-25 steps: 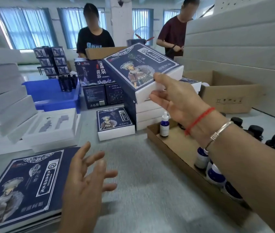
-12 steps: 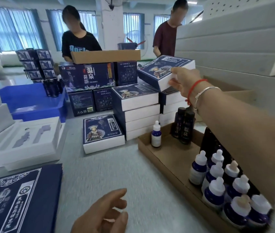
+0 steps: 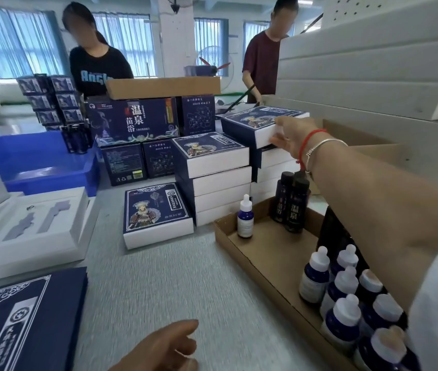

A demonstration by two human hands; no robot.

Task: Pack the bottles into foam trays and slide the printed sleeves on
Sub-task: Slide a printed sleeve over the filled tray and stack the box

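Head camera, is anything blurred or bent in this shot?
Head view: the left hand and near table are smeared by motion; the stacked foam trays at right bow from wide-angle distortion; the windows glow bright behind.

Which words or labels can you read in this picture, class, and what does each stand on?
"温泉 苗浴": large dark blue printed carton.
"温泉": tall dark bottle in the shallow brown cardboard tray.
"Ang", cut off: black T-shirt.
Small print on the dark blue sleeved boxes and white-capped dropper bottles: too blurred to read.
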